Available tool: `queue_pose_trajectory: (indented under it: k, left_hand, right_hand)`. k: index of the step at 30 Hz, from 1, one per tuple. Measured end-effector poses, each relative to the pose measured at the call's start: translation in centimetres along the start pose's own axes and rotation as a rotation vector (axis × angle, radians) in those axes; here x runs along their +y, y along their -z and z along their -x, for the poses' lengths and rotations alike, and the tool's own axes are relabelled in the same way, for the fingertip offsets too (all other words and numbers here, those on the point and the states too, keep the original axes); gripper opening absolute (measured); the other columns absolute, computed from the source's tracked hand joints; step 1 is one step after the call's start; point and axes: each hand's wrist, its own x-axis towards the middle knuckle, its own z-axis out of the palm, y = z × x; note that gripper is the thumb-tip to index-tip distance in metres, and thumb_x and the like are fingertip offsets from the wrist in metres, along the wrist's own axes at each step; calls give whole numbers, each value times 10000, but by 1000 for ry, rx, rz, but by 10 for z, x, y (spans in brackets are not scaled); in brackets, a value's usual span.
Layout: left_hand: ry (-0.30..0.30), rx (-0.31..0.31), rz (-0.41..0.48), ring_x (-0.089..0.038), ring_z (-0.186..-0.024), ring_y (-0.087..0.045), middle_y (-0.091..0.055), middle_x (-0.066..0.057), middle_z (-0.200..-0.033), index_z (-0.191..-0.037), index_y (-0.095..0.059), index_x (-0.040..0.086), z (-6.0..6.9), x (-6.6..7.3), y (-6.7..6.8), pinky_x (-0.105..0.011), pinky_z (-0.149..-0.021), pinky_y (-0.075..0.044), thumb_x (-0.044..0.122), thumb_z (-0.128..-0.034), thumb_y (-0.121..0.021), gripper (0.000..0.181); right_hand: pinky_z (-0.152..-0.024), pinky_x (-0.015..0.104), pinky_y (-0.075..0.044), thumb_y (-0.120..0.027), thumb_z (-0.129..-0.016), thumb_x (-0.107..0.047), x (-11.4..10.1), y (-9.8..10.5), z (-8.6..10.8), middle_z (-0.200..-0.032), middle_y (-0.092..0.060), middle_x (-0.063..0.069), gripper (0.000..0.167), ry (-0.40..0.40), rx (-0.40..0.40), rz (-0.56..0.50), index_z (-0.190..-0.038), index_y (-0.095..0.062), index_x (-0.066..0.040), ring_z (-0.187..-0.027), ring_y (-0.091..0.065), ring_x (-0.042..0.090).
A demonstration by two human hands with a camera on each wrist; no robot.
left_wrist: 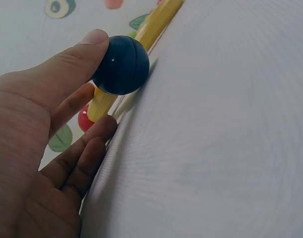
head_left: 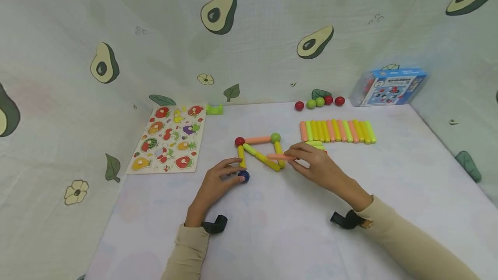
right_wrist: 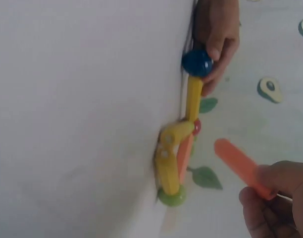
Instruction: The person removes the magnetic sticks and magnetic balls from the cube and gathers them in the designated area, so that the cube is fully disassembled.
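My left hand (head_left: 221,177) holds the blue ball (head_left: 244,176) between thumb and fingers, beside the end of a yellow rod (head_left: 241,155). That rod leads to a red ball (head_left: 239,141), from which an orange rod (head_left: 257,140) runs to a green ball (head_left: 275,137). Another yellow rod (head_left: 277,148) extends toward me from the green ball. A light green rod (head_left: 250,149) and a yellow rod (head_left: 267,162) lie diagonally inside this frame. Above its right side, my right hand (head_left: 311,165) pinches a loose orange rod (right_wrist: 240,166) by one end.
A row of coloured rods (head_left: 338,131) lies at right, with light green rods (head_left: 315,144) partly behind my right hand. Several red and green balls (head_left: 320,101) line the back, near a blue-topped box (head_left: 393,87). A fruit picture board (head_left: 167,139) lies at left.
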Motion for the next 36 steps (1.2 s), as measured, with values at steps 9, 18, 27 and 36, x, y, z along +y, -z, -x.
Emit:
queue_pose_trajectory:
  k: [9,18,27,36]
  left_hand:
    - [-15,-1,14,-152,-1287,-527,-563,134,-1390,-1165,-766,271,-2,1,0,-452,-1044,-446,382,-886,-762,300]
    - [-13,7,14,-132,-1282,-526,-563,131,-1391,-1166,-763,286,1,2,1,-447,-1029,-459,378,-884,-763,297]
    - [7,-5,19,-123,-1313,-495,-557,132,-1398,-1172,-762,285,1,3,0,-465,-1065,-427,399,-886,-755,308]
    - [23,-17,7,-78,-1318,-477,-551,172,-1389,-1165,-763,302,0,1,2,-432,-1084,-410,429,-885,-745,308]
  right_hand:
    - [-749,440,-588,-854,-766,1,42,22,-5,-973,-686,133,286,-242,86,202,-1030,-742,6,-856,-648,265]
    - [-725,409,-582,-807,-816,14,66,15,-21,-988,-656,156,255,-286,-4,270,-1058,-729,45,-832,-625,283]
    - [-670,357,-558,-705,-909,6,79,5,-34,-999,-571,160,184,-343,-178,263,-1084,-709,62,-762,-592,268]
    - [-713,361,-588,-710,-910,-23,74,-2,-39,-1031,-575,185,238,-369,-274,263,-1125,-694,77,-776,-605,281]
